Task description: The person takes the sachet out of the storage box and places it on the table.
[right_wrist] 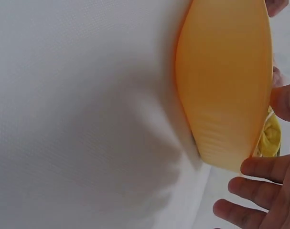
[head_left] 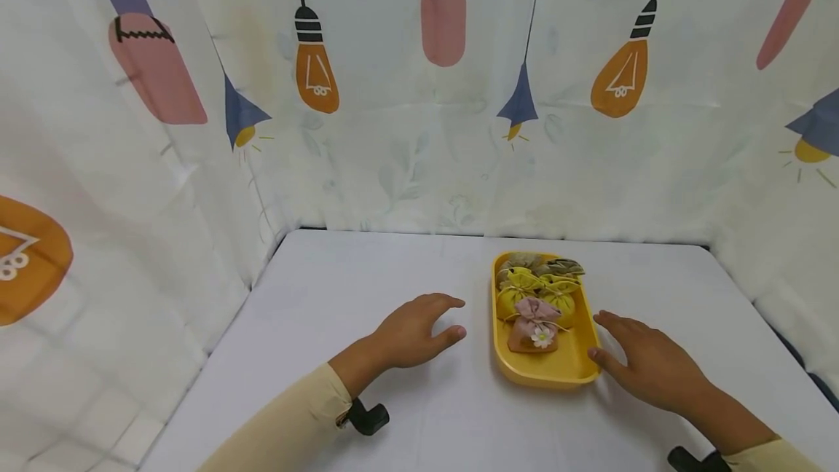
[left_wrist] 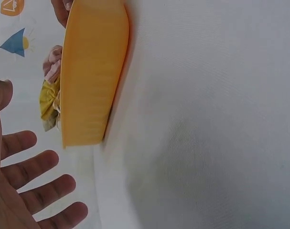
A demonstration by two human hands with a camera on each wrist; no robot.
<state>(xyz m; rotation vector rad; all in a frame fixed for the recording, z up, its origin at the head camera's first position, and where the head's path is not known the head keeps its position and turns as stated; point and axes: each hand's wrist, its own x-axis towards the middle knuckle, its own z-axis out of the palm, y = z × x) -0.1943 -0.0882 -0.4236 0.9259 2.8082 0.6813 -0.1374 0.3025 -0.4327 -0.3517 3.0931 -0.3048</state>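
Observation:
A yellow plastic tray [head_left: 544, 370] stands on the table, holding several small drawstring pouches. Nearest in it lies a pink and brown pouch [head_left: 534, 315] with a white flower on it. Yellow pouches [head_left: 560, 302] sit behind that one, and greenish-grey pouches [head_left: 559, 266] fill the far end. My right hand [head_left: 655, 364] is at the tray's right side, thumb and fingertips right at the rim, fingers extended. To the left of the tray, my left hand [head_left: 413, 331] hovers apart from it with fingers spread and nothing held, as the left wrist view also shows.
White cloth covers the table [head_left: 314, 282]. A pale curtain [head_left: 393, 166] printed with lamps and bulbs hangs behind it and along both sides. Dark wrist camera mounts [head_left: 368, 417] sit under both forearms.

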